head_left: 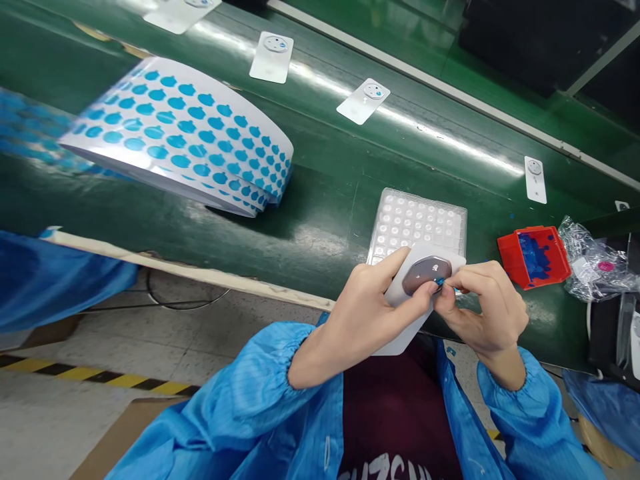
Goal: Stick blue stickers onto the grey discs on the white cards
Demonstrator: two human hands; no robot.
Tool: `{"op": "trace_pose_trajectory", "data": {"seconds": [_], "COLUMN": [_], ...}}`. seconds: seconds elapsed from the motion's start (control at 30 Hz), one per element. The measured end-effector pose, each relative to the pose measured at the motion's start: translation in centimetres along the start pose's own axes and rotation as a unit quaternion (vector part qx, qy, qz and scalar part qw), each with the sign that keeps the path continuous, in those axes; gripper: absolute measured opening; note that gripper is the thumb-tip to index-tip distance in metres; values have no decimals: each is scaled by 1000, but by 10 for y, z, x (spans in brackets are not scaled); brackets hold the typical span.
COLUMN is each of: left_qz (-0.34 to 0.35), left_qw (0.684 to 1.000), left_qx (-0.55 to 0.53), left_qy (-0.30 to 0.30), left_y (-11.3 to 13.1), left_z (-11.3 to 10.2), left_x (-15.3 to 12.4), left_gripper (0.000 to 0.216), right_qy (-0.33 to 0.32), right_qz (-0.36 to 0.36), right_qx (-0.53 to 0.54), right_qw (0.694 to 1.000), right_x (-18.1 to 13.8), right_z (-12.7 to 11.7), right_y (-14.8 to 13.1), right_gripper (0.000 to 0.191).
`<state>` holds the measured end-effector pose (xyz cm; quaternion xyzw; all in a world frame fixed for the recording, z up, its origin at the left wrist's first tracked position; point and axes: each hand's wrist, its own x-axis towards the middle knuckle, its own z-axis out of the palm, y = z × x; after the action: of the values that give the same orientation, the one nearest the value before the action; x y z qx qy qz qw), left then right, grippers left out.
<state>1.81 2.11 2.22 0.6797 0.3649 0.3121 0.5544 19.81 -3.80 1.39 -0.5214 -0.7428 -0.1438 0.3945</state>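
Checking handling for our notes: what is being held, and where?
The left hand grips a white card by its side; the right hand's fingers pinch a small blue tab at the rim of the card's grey oval piece.

Bright glare, blurred left edge

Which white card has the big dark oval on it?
The white card held by the left hand and right hand, above the clear tray. The other cards lie on the green belt with only small round discs.
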Motion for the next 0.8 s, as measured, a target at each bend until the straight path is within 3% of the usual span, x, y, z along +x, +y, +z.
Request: {"op": "trace_pose_trajectory", "data": {"seconds": [0.27, 0.57, 0.8], "left_qz": [4, 2, -42], "left_qw": [1000, 1000, 992], "left_qx": [24, -19, -121], "left_qy": [14, 10, 20], "left_y": [-4, -5, -10], "left_z": [1, 3, 9], "left_x": [2, 8, 12], "left_gripper": [16, 18, 14], "right_qy": [-32, -70, -7], "right_qz": [1, 2, 37], "right_qx": [-18, -31, 5], "right_qw": [999, 997, 999], "right_x": [0, 2, -5], "right_z": [-3, -11, -7], "right_y": [2, 1, -1], "right_gripper": [22, 23, 21]}}
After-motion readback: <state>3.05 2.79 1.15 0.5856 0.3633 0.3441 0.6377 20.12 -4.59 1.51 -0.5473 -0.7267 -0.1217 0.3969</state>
